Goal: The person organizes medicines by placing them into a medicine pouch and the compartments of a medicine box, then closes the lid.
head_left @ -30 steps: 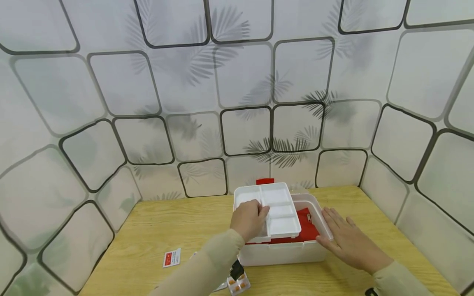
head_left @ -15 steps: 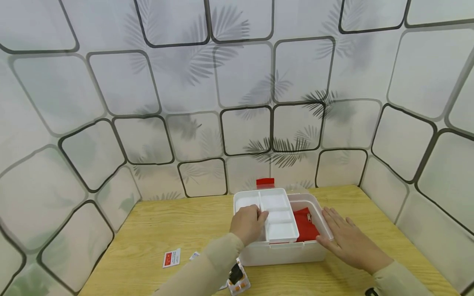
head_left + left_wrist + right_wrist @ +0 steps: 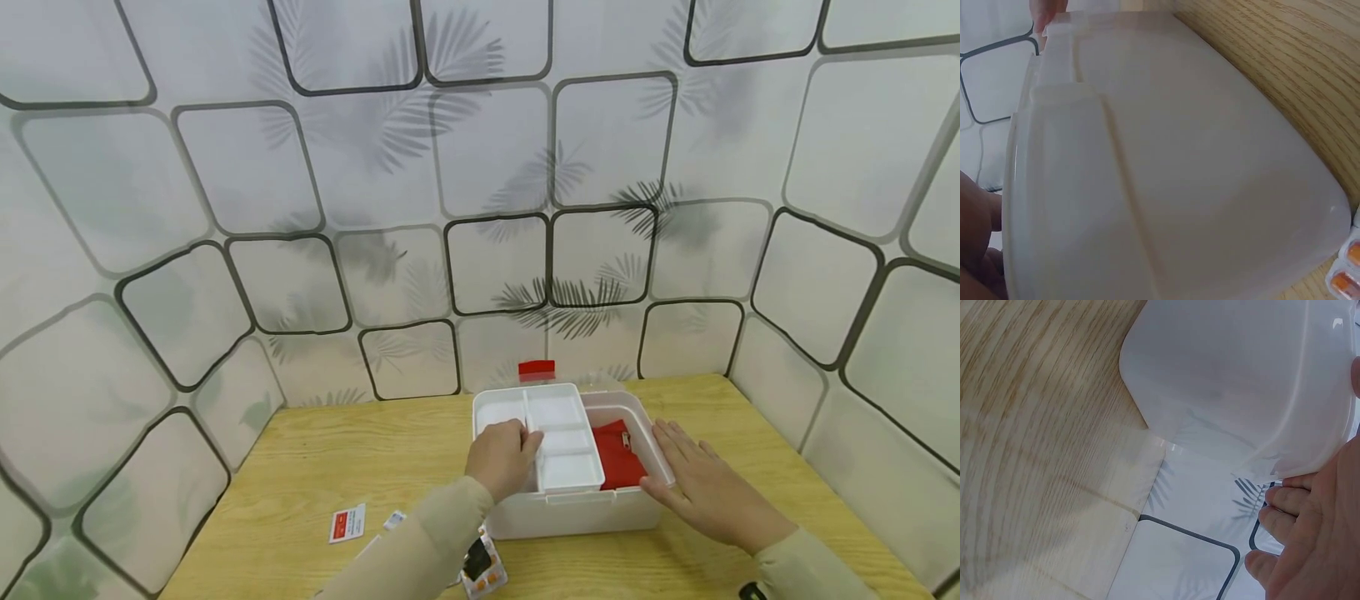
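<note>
A white divided tray [image 3: 567,429] lies over the left part of a white plastic box [image 3: 573,515], close to level with its rim. My left hand [image 3: 502,458] grips the tray's middle divider, fingers curled over it. My right hand [image 3: 708,492] rests with straight fingers along the box's right rim, its thumb at the front corner. In the right wrist view its fingers [image 3: 1285,512] reach along the box's outer wall. Inside the box, right of the tray, shows a red zippered pouch [image 3: 617,457]; the tray hides the rest.
On the wooden table [image 3: 337,458], left of the box, lie a red-and-white packet [image 3: 347,523] and a small white packet [image 3: 393,519]. A blister pack of orange capsules [image 3: 486,575] sits at the box's front left, partly behind my sleeve. Something red [image 3: 536,369] sticks up behind the box.
The tray has come down from a tilted, raised position to lie nearly level on the box, its front edge now near the front rim. My right hand has stayed in place.
</note>
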Demonstrator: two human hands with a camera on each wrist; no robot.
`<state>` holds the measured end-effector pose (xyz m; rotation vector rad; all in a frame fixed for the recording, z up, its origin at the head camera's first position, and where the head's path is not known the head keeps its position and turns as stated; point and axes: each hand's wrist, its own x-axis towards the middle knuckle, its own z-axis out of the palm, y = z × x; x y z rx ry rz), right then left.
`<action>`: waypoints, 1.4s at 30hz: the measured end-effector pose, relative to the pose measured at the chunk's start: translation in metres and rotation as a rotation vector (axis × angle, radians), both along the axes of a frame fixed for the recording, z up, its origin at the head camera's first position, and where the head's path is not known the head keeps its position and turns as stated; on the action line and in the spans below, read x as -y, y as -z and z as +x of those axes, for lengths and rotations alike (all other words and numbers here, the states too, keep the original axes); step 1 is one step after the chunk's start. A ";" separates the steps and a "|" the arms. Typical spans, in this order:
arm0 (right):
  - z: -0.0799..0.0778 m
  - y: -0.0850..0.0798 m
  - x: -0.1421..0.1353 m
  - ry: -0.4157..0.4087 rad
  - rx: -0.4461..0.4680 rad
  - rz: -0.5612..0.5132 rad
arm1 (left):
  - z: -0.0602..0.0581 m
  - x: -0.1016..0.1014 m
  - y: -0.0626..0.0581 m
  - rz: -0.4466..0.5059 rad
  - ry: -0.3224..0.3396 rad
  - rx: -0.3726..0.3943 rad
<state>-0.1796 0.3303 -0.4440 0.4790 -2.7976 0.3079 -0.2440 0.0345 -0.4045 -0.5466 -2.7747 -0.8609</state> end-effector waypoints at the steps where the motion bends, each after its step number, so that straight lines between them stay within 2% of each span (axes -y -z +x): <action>1: 0.000 0.000 0.000 0.000 -0.001 -0.001 | 0.000 0.000 0.000 -0.003 0.003 0.007; 11: 0.000 0.001 -0.001 0.008 0.005 -0.004 | -0.002 -0.002 -0.003 -0.053 0.025 0.028; 20: -0.001 0.001 -0.001 -0.002 0.013 -0.022 | -0.003 -0.001 0.006 -0.078 0.019 0.057; 31: -0.001 0.002 -0.002 0.002 0.010 -0.036 | -0.003 -0.003 0.009 -0.151 0.037 0.078; 42: -0.001 0.002 -0.002 0.010 0.021 -0.047 | 0.000 -0.006 0.016 -0.130 -0.004 -0.001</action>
